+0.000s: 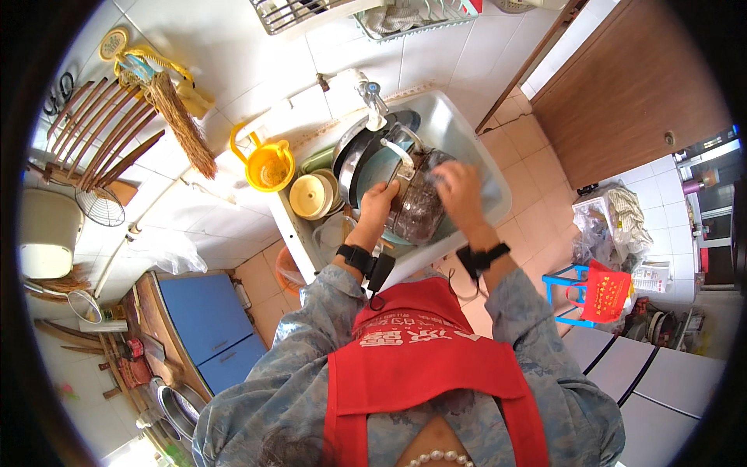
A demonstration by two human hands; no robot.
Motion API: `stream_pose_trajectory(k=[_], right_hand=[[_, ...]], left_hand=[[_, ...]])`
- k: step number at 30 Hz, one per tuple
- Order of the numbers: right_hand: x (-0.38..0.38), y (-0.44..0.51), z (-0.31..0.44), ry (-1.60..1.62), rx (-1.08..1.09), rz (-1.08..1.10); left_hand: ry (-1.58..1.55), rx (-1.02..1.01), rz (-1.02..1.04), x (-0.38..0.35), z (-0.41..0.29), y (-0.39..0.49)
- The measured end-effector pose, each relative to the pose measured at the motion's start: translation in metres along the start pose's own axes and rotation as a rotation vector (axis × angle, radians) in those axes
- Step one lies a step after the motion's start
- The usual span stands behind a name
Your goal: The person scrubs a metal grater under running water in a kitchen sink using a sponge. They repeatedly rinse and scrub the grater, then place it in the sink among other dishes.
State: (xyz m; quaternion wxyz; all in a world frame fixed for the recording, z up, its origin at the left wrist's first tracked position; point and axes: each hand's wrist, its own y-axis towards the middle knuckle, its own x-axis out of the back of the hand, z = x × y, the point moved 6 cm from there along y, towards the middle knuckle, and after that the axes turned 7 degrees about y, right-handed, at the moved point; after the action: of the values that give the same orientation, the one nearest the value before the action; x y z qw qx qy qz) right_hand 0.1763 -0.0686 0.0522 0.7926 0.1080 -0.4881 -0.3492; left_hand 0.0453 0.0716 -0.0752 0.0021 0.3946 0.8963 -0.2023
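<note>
A stained, brown-smeared metal kettle [415,215] lies tilted in the sink [487,169], over other cookware. My left hand [378,205] grips it at the left side, thumb on top near a pale fitting of its handle [400,156]. Against the kettle's upper right surface, my right hand [461,188] presses a small grey scrubber [435,176], partly covered by the fingers and blurred. Beneath and behind the kettle are a pale blue basin [376,166] and dark pans [352,169]. The faucet [372,96] stands above them at the wall.
Pale bowls [310,195] are stacked at the sink's left side, beside a yellow strainer cup [269,166]. A straw brush [178,122] hangs on the wall. A wooden door [636,87] stands at the right, with a blue stool [563,292] and red bag [607,292] nearby.
</note>
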Motion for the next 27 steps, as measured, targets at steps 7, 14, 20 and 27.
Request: stream_pose_trajectory(k=[7, 14, 20, 27], right_hand=[[0.002, 0.009, -0.008, 0.099, -0.191, -0.001], [-0.003, 0.001, -0.013, 0.206, -0.021, 0.131], [-0.017, 0.024, -0.098, 0.432, -0.349, 0.242], [-0.050, 0.031, -0.148, 0.980, -0.997, 0.607]], left_hand=[[-0.122, 0.049, 0.062, 0.005, 0.003, -0.015], [-0.186, 0.079, 0.027, 0.014, 0.017, -0.023], [-0.249, 0.060, -0.087, 0.017, 0.009, -0.045], [-0.488, -0.010, -0.245, 0.029, 0.009, -0.064]])
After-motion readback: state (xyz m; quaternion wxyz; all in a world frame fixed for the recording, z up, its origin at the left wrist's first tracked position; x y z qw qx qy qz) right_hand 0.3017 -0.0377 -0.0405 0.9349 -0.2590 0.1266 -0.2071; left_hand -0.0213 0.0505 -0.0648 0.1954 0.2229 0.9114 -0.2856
